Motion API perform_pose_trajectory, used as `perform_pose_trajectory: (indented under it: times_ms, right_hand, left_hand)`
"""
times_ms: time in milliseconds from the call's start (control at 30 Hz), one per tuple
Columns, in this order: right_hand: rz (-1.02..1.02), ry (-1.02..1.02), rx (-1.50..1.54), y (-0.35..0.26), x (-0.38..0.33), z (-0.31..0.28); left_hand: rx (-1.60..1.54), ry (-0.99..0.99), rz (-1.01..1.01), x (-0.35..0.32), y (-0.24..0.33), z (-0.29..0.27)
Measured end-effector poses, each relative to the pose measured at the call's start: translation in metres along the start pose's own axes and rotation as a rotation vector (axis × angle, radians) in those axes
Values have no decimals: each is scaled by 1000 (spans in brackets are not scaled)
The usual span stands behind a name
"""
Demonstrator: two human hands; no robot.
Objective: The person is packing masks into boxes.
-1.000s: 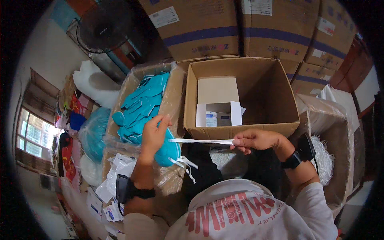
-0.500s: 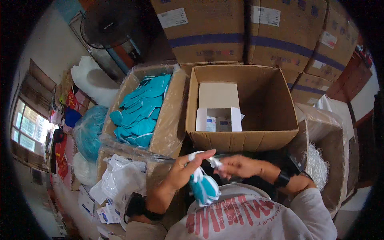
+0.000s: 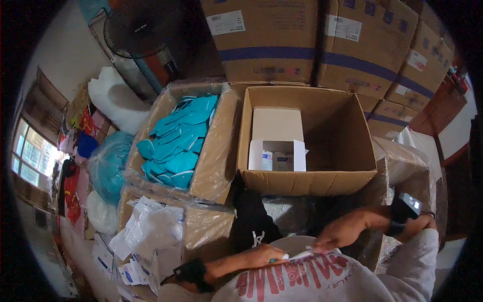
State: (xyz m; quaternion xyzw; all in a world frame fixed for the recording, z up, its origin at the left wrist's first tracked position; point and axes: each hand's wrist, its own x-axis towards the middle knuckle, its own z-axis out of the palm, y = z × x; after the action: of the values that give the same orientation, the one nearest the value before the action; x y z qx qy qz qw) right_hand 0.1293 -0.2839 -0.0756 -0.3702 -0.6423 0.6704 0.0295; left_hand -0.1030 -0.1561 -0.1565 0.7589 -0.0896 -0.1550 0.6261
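Close to my chest, my left hand (image 3: 257, 255) is closed; a little teal of a face mask (image 3: 273, 260) shows beside its fingers, and most of it is hidden behind the hand. White loops (image 3: 258, 237) stick up above the knuckles. My right hand (image 3: 336, 234) pinches a white strap (image 3: 301, 254), which runs stretched between the two hands. Ahead and to the left, many more teal face masks (image 3: 176, 143) lie heaped in a plastic-lined carton (image 3: 214, 161).
An open cardboard box (image 3: 307, 183) stands ahead, holding a smaller white box (image 3: 276, 123) with packets inside. Clear plastic bags (image 3: 161, 221) and printed packets lie at the left. Sealed cartons (image 3: 266, 40) are stacked behind. Another lined carton (image 3: 402, 166) stands at the right.
Both hands have come down closer to my chest, and my right hand has moved off to the right, drawing the strap out. The masks hanging below my left hand are now mostly hidden.
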Motion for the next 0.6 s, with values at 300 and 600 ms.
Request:
perform_pose_trajectory:
  times_ms: [300,600]
  right_hand:
    - [294,-122,410,-14,-47,11]
    - [226,-119,430,4,-57,24]
  left_hand:
    - [214,42,340,7,-24,15]
    - [145,1,118,4,-1,15]
